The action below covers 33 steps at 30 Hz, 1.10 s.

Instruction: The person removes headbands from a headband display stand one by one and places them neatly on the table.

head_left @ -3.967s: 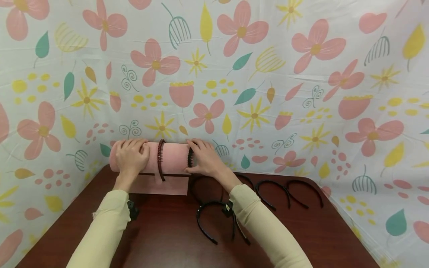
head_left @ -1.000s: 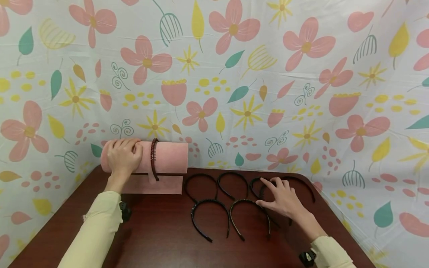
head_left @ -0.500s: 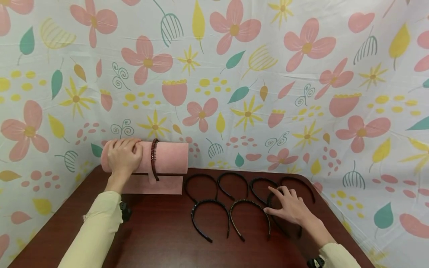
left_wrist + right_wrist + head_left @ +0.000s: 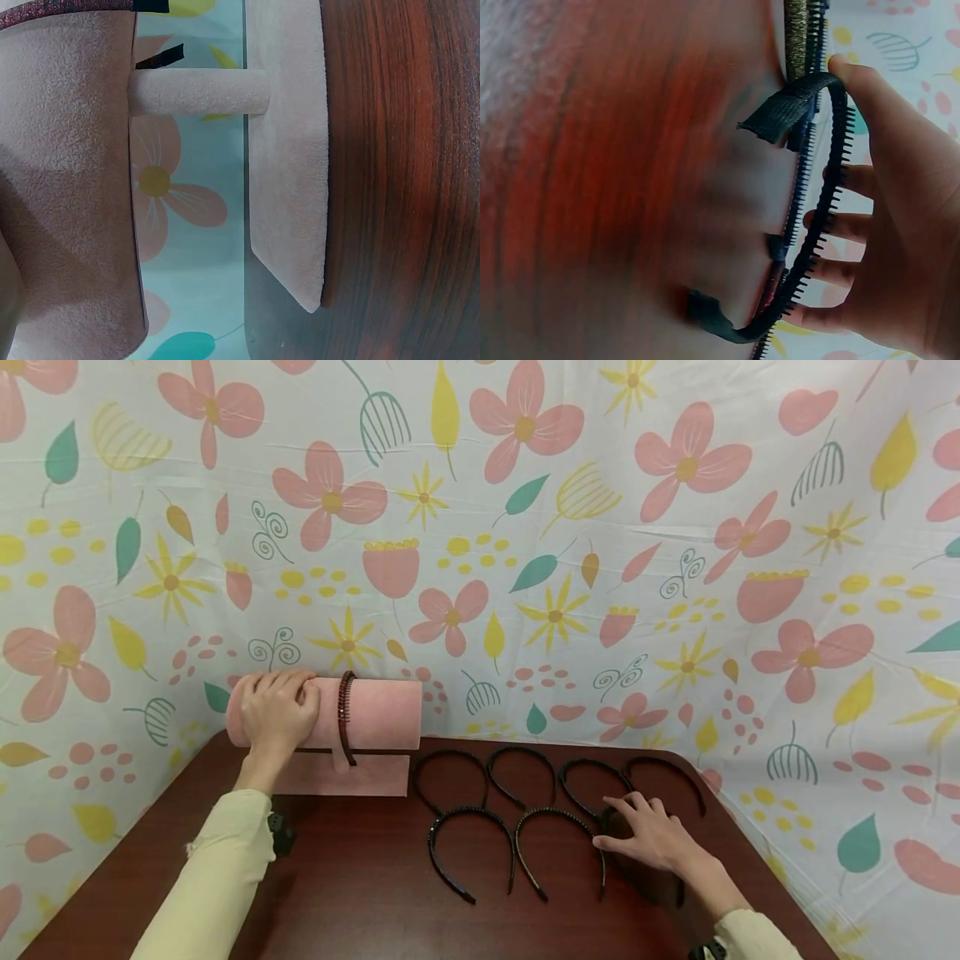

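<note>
My left hand (image 4: 281, 714) grips the left part of a pink plush headband stand (image 4: 386, 714), a horizontal roll on a post and flat base. Around the roll's middle sits a dark red headband (image 4: 344, 718) with comb teeth. At the right of the table my right hand (image 4: 652, 837) holds a black toothed headband (image 4: 829, 191). In the right wrist view its thumb is at one side of the band and the other fingers lie along it. In the left wrist view, the roll and post (image 4: 199, 91) show, with the hand mostly out of frame.
Several dark headbands lie on the brown wooden table (image 4: 360, 877): a back row with a black one (image 4: 521, 750), and a front row with a beaded blue-black one (image 4: 468, 811) and a gold-black one (image 4: 551, 811). A floral curtain (image 4: 480, 527) hangs behind.
Over four seconds my right hand has taken the black headband off the stand's right end and carried it right. In the last second it has come lower, towards the table. The left hand stays put.
</note>
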Motion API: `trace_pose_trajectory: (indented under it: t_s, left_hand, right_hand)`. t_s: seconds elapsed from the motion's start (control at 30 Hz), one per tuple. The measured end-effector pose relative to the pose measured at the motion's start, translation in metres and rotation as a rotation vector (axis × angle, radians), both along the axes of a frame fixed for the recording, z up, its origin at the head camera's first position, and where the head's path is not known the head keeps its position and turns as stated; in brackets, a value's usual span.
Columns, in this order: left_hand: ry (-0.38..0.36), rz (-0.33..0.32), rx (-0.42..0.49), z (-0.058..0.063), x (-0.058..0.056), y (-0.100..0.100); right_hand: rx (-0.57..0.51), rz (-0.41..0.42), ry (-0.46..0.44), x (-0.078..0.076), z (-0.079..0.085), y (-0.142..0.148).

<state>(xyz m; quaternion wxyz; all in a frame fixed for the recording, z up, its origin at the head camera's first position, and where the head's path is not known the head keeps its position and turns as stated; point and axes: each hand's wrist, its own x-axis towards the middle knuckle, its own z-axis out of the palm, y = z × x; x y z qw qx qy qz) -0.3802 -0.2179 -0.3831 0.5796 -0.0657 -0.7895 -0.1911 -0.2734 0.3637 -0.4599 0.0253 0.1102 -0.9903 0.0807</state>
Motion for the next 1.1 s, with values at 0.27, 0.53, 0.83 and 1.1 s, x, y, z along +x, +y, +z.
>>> trace_pose_trajectory:
  t_s: [0.27, 0.53, 0.83, 1.1]
  left_hand:
    - [0.000, 0.006, -0.004, 0.0000, -0.0001, -0.0002]
    - [-0.013, 0.015, -0.018, 0.0013, 0.0010, -0.0006]
    - [0.000, 0.009, -0.004, 0.0012, 0.0015, -0.0012]
    - [0.007, 0.005, -0.011, 0.0000, -0.0003, -0.0010]
  right_hand:
    - [0.003, -0.009, -0.041, -0.0001, -0.0057, 0.0000]
    - [0.012, -0.016, -0.050, -0.0003, -0.0055, -0.0002]
    - [0.018, -0.018, -0.105, 0.0009, -0.0030, 0.0007]
    - [-0.005, -0.010, -0.107, -0.0038, -0.0056, -0.0010]
